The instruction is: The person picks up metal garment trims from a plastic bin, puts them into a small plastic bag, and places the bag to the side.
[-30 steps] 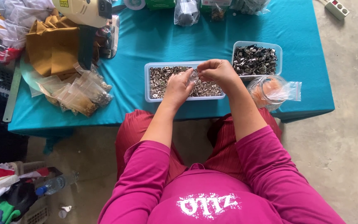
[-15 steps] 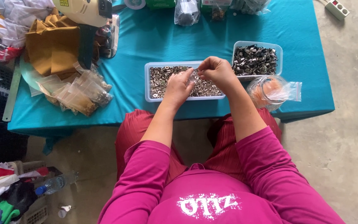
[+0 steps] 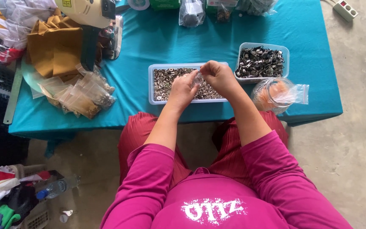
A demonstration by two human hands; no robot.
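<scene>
Both hands are meeting right above the tray of small silvery metal pieces on the teal table. The left hand and right hand are pinching a small clear bag between their fingertips, each curled closed on its own side of it. The bag is sitting between the two hands, equally near both, directly over the pieces and just clear of them. I cannot make out which way its mouth is facing. A second tub of dark pieces is standing just beside the right hand.
</scene>
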